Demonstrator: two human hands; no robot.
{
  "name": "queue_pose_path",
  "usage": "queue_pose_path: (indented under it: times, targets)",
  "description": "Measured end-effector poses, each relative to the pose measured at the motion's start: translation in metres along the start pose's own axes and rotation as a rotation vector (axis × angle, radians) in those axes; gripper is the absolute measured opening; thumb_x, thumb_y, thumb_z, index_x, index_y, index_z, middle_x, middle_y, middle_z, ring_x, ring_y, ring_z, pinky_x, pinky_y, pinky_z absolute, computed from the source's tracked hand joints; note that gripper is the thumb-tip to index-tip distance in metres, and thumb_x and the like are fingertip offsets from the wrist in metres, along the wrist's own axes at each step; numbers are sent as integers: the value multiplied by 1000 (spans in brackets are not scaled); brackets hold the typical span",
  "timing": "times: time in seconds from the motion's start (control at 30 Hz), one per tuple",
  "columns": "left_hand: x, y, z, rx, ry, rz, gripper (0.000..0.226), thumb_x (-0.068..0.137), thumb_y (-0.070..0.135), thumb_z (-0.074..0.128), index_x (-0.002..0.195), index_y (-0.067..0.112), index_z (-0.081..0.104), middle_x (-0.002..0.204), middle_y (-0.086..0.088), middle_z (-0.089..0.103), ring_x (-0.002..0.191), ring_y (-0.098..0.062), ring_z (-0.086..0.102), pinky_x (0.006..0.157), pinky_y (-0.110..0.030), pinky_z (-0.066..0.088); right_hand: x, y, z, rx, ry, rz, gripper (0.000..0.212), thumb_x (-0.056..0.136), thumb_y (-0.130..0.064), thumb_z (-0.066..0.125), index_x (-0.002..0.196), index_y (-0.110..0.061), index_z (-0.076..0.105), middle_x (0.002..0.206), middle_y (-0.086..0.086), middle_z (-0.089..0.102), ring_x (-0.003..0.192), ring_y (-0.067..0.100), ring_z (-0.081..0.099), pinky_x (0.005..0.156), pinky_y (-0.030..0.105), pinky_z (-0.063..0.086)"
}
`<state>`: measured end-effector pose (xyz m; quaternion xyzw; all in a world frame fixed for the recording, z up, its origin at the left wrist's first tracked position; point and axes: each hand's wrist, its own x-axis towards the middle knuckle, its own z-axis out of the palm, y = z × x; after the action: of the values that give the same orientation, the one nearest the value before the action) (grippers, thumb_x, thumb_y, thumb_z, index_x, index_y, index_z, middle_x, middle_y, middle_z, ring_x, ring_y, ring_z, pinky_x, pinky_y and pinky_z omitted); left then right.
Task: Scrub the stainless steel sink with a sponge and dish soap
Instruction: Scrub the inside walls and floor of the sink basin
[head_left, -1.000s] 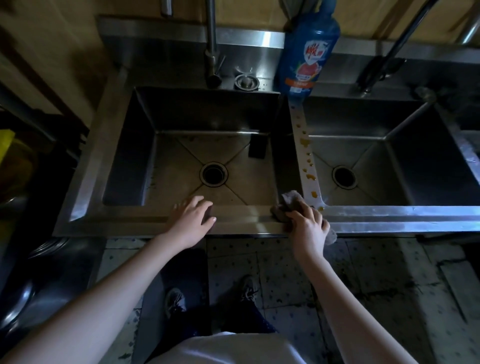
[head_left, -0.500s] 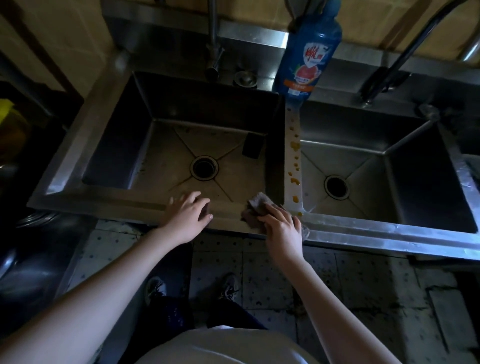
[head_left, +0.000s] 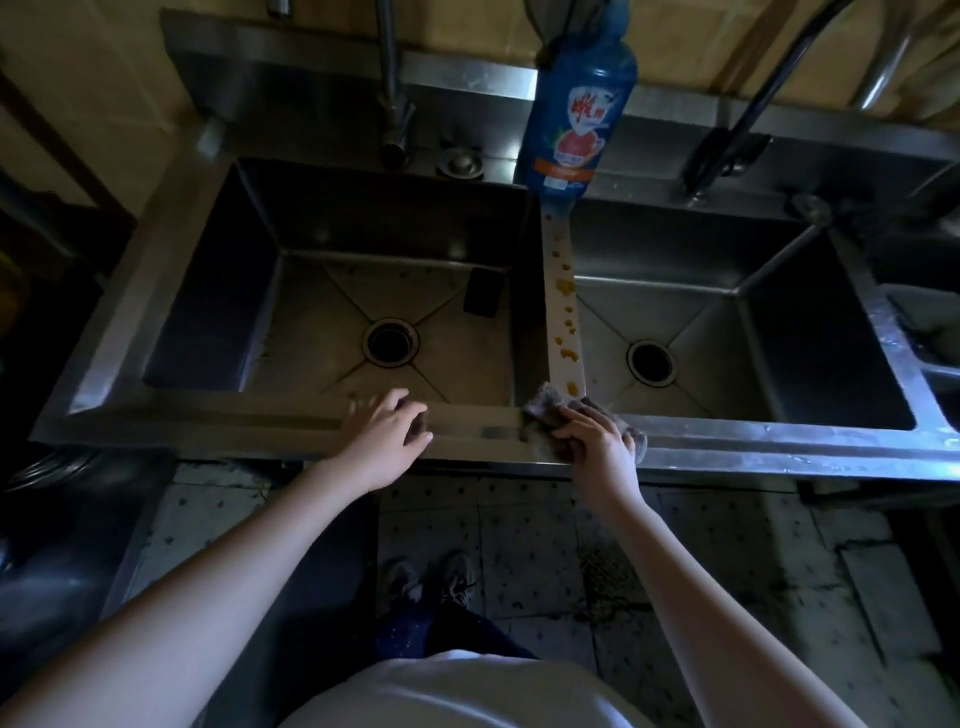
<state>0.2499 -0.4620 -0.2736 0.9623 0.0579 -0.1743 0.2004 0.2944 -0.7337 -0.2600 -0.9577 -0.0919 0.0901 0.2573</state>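
A double stainless steel sink (head_left: 208, 415) fills the view. My right hand (head_left: 597, 441) presses a greyish sponge (head_left: 545, 408) onto the front rim where the divider (head_left: 563, 358) between the two basins meets it. Orange drops of soap dot that divider. My left hand (head_left: 387, 423) lies flat on the front rim, fingers apart, holding nothing. A blue dish soap bottle (head_left: 576, 109) stands on the back ledge above the divider.
A dark rectangular object (head_left: 483, 291) lies in the left basin near its drain (head_left: 389, 340). The right basin has its own drain (head_left: 652, 361). A faucet (head_left: 392, 93) rises at the back left and a dark hose (head_left: 753, 104) at the back right. Tiled floor lies below.
My right hand has slid the sponge along the front rim near the divider's end. The camera view shifted. My left hand stays on the rim.
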Motion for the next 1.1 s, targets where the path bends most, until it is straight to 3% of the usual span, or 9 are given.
queue_pose_path:
  times: [0.17, 0.37, 0.5, 0.6, 0.73, 0.9, 1.1]
  targets:
    - [1, 6, 0, 14, -4, 41, 47, 92, 45, 47, 135, 27, 42, 150, 0, 28, 133, -28, 30, 111, -46, 18, -2, -5, 6, -15, -42, -4, 28, 84, -1, 59, 101, -20, 72, 139, -7, 53, 136, 19, 38, 107, 57, 28]
    - [-1, 5, 4, -9, 2, -27, 46, 91, 45, 49, 134, 27, 43, 148, 1, 31, 130, -29, 37, 110, -46, 20, 14, 10, 5, -7, -83, -80, 25, 84, -1, 62, 99, -18, 73, 139, -5, 53, 138, 22, 37, 112, 53, 25]
    - [4, 13, 5, -116, 39, -85, 46, 92, 39, 51, 134, 22, 43, 146, -1, 33, 127, -31, 41, 107, -45, 30, 41, 17, 3, -5, -83, -211, 25, 80, 3, 63, 92, -15, 75, 135, 1, 57, 132, 29, 44, 108, 55, 32]
    - [7, 26, 12, -189, 82, -163, 46, 92, 35, 52, 135, 20, 43, 145, -1, 34, 126, -28, 40, 98, -35, 34, 62, 27, 1, -15, -100, -306, 24, 78, 0, 65, 90, -18, 75, 133, -1, 59, 127, 29, 48, 104, 53, 37]
    - [14, 50, 25, -224, 131, -232, 46, 92, 34, 52, 135, 18, 42, 143, -4, 34, 129, -29, 37, 102, -42, 38, 97, 42, -5, -67, -173, -382, 31, 79, -6, 64, 98, -29, 72, 137, -10, 54, 130, 24, 44, 103, 45, 35]
    - [22, 84, 38, -274, 189, -297, 49, 92, 39, 50, 136, 20, 39, 144, -4, 34, 131, -27, 35, 105, -46, 36, 140, 53, -12, -152, -259, -470, 35, 86, -15, 58, 110, -39, 65, 145, -17, 43, 133, 17, 36, 101, 44, 35]
    - [23, 113, 43, -213, 236, -343, 49, 93, 42, 45, 137, 21, 38, 141, -4, 41, 129, -27, 37, 104, -44, 33, 172, 47, -24, -191, -330, -534, 31, 91, -23, 55, 118, -37, 62, 150, -14, 37, 137, 21, 30, 101, 48, 36]
